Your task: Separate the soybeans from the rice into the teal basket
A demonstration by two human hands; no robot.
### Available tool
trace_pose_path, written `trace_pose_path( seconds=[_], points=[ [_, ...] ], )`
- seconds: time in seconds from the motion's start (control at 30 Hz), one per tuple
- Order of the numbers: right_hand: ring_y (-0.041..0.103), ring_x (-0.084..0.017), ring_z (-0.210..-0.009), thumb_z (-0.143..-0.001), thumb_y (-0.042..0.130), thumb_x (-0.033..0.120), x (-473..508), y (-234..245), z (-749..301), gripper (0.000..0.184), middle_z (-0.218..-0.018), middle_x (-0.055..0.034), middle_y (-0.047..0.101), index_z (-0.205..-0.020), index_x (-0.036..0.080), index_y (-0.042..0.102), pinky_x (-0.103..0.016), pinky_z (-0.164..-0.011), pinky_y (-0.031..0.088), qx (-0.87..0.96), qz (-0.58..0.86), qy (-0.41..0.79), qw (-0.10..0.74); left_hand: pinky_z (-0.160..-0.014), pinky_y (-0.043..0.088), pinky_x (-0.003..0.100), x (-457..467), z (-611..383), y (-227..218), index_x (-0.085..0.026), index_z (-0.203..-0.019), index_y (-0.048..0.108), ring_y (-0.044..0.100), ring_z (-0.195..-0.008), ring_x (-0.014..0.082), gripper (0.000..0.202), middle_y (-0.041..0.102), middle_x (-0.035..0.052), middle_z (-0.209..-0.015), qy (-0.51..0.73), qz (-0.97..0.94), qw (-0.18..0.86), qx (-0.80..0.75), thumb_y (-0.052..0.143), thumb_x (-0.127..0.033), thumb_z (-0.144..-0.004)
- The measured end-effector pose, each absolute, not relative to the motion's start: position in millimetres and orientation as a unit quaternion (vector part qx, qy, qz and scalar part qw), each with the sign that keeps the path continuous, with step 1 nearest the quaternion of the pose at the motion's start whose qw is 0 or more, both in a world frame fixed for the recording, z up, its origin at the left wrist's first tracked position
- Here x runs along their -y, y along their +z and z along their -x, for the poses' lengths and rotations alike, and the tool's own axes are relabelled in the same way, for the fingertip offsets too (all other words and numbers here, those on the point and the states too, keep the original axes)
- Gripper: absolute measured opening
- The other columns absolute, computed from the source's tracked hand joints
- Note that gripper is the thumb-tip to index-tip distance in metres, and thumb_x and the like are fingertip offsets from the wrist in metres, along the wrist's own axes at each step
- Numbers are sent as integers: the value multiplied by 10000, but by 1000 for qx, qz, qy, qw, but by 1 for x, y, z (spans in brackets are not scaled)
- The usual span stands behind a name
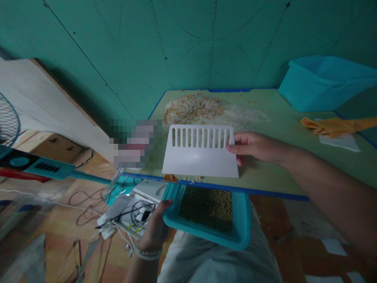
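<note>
The right hand (pixel 250 147) is closing around the right end of a white slotted plate (pixel 200 161), thumb on the near face and fingers behind, evidently because this leaves the long lower edge unobstructed. The plate is leaning over the near part of the table (pixel 273 173), between its front edge and a heap of mixed grains (pixel 197 106). The left hand (pixel 157 224) is gripping the left side of a blue tub (pixel 243 212), thumb at the rim; its other fingers are mostly hidden. The tub is sitting over the lap, just beneath the table's front edge, a position apparently suited to catching whatever drops over. Dark and yellow grains (pixel 206 208) are covering its bottom.

The pale tabletop, bordered in blue, is carrying loose bits (pixel 191 179) at the front edge and scattered grains towards the back. A blue bin (pixel 312 86) is standing at the far right, with an orange glove (pixel 326 127) lying nearer, partly over a white sheet (pixel 341 142). A green wall (pixel 188 47) is rising behind. At left, a fan (pixel 7 118), a cardboard box (pixel 50 149) and tangled cords (pixel 88 200) are crowding the room.
</note>
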State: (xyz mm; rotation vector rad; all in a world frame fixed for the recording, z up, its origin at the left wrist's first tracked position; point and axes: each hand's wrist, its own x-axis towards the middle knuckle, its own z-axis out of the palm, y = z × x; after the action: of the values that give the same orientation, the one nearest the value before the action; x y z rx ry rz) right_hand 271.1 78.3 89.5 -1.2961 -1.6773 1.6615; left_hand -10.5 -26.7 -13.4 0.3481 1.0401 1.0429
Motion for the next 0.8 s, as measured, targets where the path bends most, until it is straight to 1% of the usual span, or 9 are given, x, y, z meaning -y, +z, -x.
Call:
trace_pose_path(
  seconds=[0.07, 0.13, 0.33, 0.4, 0.47, 0.53, 0.7, 0.8],
  points=[
    [541, -79, -479, -691, 724, 482, -78, 91, -270, 363, -592, 40, 600, -764, 159, 575, -231, -486, 413, 607, 468, 604, 216, -1018, 433, 453, 27, 10, -12, -210, -601, 769, 611, -1136, 398, 117, 807, 60, -863, 483, -154, 716, -480, 819, -298, -542],
    [539, -75, -477, -691, 724, 470, -77, 92, -269, 351, -600, 43, 602, -766, 159, 581, -230, -486, 413, 608, 466, 606, 213, -1019, 432, 451, 27, 10, -12, -203, -603, 767, 609, -1138, 402, 113, 806, 65, -858, 487, -151, 713, -482, 814, -281, -536],
    [538, -76, -463, -687, 733, 440, -73, 95, -267, 305, -571, 52, 603, -723, 173, 589, -226, -471, 410, 603, 467, 608, 219, -1008, 439, 474, 27, 13, -14, -184, -751, 787, 616, -1129, 396, 161, 805, 77, -884, 484, -133, 718, -482, 762, -257, -610],
    [543, -78, -462, -690, 731, 428, -73, 96, -266, 285, -574, 51, 611, -719, 177, 599, -225, -469, 414, 602, 465, 610, 221, -1016, 431, 469, 27, 13, -15, -183, -828, 788, 608, -1143, 391, 225, 802, 73, -923, 486, -132, 719, -479, 760, -243, -613],
    [550, -80, -465, -690, 731, 417, -72, 97, -266, 270, -576, 50, 617, -714, 179, 607, -225, -470, 423, 602, 463, 613, 218, -1029, 420, 465, 27, 12, -15, -184, -858, 789, 597, -1158, 392, 269, 799, 71, -952, 488, -134, 720, -476, 776, -247, -597],
    [556, -82, -467, -685, 736, 409, -71, 98, -266, 261, -577, 52, 621, -712, 180, 613, -222, -471, 431, 600, 461, 618, 215, -1043, 405, 461, 26, 11, -16, -187, -828, 794, 585, -1173, 395, 261, 799, 69, -956, 487, -137, 723, -471, 796, -268, -580],
    [551, -81, -464, -680, 746, 413, -70, 99, -266, 272, -591, 46, 620, -718, 176, 619, -222, -465, 430, 600, 453, 622, 221, -1060, 383, 464, 25, 10, -17, -206, -710, 790, 566, -1196, 392, 154, 802, 59, -933, 488, -143, 725, -464, 802, -290, -581],
    [539, -88, -468, -669, 762, 447, -72, 96, -269, 325, -577, 34, 597, -724, 170, 602, -236, -476, 434, 597, 458, 607, 257, -1056, 384, 475, 27, 11, -20, -196, -729, 789, 565, -1195, 395, 168, 803, 70, -906, 489, -144, 718, -474, 793, -286, -588]
  ],
)
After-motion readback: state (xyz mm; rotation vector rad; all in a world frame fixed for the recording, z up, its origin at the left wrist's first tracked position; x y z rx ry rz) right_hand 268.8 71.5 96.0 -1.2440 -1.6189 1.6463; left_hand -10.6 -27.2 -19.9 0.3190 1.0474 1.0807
